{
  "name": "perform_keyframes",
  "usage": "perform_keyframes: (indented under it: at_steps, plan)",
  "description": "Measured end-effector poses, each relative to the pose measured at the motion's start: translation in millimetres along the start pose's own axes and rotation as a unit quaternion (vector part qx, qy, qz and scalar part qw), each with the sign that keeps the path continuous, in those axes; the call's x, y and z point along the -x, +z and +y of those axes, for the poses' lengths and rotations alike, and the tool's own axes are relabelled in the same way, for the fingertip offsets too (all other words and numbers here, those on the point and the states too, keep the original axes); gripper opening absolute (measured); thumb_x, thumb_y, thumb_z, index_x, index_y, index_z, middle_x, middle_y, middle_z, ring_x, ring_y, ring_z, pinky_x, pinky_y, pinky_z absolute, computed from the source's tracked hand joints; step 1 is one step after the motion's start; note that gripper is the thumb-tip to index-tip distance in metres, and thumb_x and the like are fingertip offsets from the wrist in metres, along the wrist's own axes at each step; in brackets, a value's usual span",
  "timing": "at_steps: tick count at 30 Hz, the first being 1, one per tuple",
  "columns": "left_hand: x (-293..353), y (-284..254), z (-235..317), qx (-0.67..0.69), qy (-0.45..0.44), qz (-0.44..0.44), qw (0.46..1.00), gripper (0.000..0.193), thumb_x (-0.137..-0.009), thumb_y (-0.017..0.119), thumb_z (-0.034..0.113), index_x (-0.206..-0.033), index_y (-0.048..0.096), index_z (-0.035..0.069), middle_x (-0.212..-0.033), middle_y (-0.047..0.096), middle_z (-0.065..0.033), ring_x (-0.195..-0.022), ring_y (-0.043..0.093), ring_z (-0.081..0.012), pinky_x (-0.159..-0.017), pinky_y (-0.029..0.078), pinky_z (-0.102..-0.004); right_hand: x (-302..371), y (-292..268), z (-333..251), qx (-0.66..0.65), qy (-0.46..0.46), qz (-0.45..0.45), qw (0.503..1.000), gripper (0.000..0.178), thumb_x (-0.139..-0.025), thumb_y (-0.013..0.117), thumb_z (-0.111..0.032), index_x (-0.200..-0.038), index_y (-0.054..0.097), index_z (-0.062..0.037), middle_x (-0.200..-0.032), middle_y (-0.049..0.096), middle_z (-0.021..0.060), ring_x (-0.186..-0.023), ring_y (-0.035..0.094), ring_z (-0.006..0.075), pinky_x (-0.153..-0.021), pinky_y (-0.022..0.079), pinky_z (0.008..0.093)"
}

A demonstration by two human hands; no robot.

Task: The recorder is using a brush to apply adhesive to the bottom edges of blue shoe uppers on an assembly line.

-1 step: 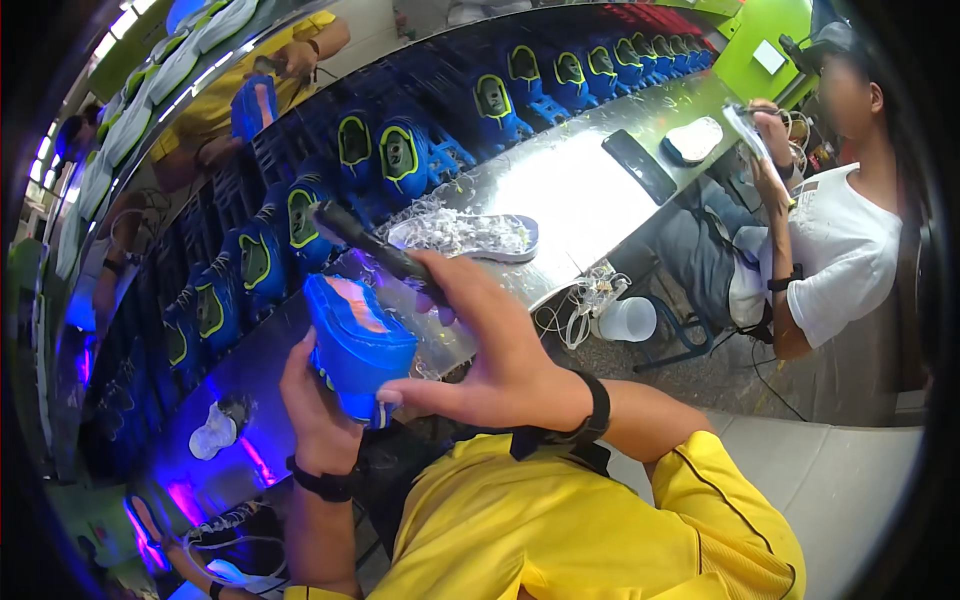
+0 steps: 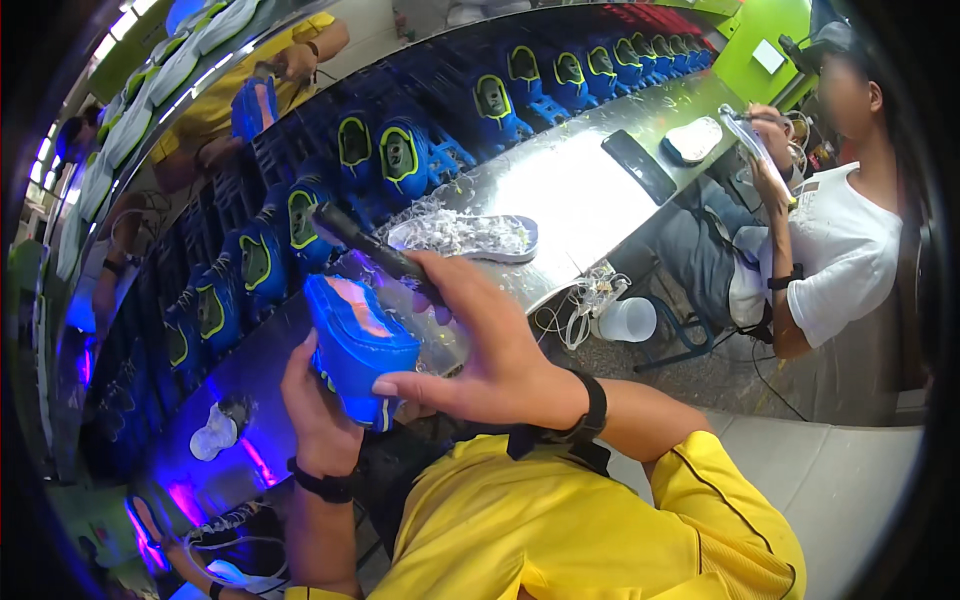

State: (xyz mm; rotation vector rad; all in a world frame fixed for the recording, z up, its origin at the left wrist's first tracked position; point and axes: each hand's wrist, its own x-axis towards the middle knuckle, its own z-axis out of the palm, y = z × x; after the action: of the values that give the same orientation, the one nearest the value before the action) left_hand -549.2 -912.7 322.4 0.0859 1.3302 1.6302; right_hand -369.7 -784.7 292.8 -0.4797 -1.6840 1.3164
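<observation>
A blue shoe [image 2: 362, 365] with a pinkish strip on its underside is tipped up in front of my chest. My left hand [image 2: 322, 405] grips it from the left side, fingers partly hidden behind it. My right hand [image 2: 490, 350] holds a dark, long-handled tool [image 2: 370, 245] between its fingers; its exact kind is unclear. The thumb of that hand rests against the shoe's lower right side. Beyond the tool, a loose sole [image 2: 505, 238] lies on the metal bench, partly covered with white shreds.
Rows of blue shoes [image 2: 400, 160] with yellow-green collars stand along the bench [image 2: 570, 215]. On it are a dark flat object [image 2: 638, 167] and a white-topped piece [image 2: 692, 140]. At right a co-worker [image 2: 845, 235] holds a shoe part. A translucent bucket [image 2: 628, 319] stands below.
The blue shoe and my right hand have shifted very slightly, both hands keeping their hold. The co-worker's upper hand and the part in it have moved a little.
</observation>
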Motion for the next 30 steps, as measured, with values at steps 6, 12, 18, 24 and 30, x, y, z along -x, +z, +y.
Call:
perform_keyframes:
  at_steps: [6,12,18,24,30]
  plan:
    - [-11.8,-7.7,0.3,0.015,-0.024,0.014,1.0,0.047,-0.107,0.048,0.038,-0.135,0.064,0.005,-0.127,0.073,-0.0108,-0.113,0.072,-0.0254,-0.102,0.056,-0.0402,-0.4,-22.7,4.3,-0.137,0.115,0.007,0.984,0.06,-0.098,0.077,-0.026,-0.145,0.054,0.0027,-0.115,0.066,0.0108,-0.1,0.061,0.017,-0.091,0.051,0.0335]
    - [-48.3,15.3,18.5,-0.016,-0.024,-0.073,0.997,0.052,-0.097,0.055,0.021,-0.144,0.059,-0.001,-0.13,0.072,-0.0138,-0.116,0.07,-0.0305,-0.108,0.053,-0.0441,20.4,-53.2,44.1,-0.108,0.132,0.078,0.982,0.047,-0.106,0.065,-0.021,-0.143,0.055,0.0065,-0.118,0.065,0.0134,-0.107,0.061,0.0209,-0.096,0.047,0.0333]
    - [-165.2,127.7,61.2,-0.306,0.068,-0.183,0.932,0.067,-0.09,0.067,0.018,-0.152,0.051,-0.004,-0.125,0.071,-0.0097,-0.109,0.069,-0.0233,-0.1,0.055,-0.0371,32.9,-85.4,62.7,-0.109,0.203,0.139,0.963,0.047,-0.106,0.064,-0.019,-0.144,0.055,0.0071,-0.117,0.063,0.0098,-0.104,0.058,0.0163,-0.093,0.047,0.0306]
    - [-351.4,182.9,39.8,-0.668,0.121,-0.078,0.73,0.075,-0.075,0.087,0.04,-0.135,0.064,0.001,-0.111,0.072,-0.0137,-0.095,0.069,-0.0223,-0.083,0.056,-0.0346,41.5,-100.9,67.3,-0.103,0.237,0.129,0.957,0.051,-0.104,0.067,-0.019,-0.146,0.053,0.0062,-0.112,0.062,0.0055,-0.098,0.058,0.0125,-0.086,0.048,0.0279]
    - [-431.7,221.2,-1.4,-0.814,0.167,-0.032,0.555,0.088,-0.065,0.089,0.047,-0.137,0.067,0.002,-0.138,0.068,-0.0234,-0.128,0.065,-0.0358,-0.108,0.052,-0.0431,57.8,-108.2,78.4,-0.08,0.27,0.15,0.948,0.054,-0.101,0.068,-0.02,-0.146,0.053,0.0065,-0.113,0.064,0.0064,-0.099,0.059,0.0126,-0.086,0.048,0.0274]
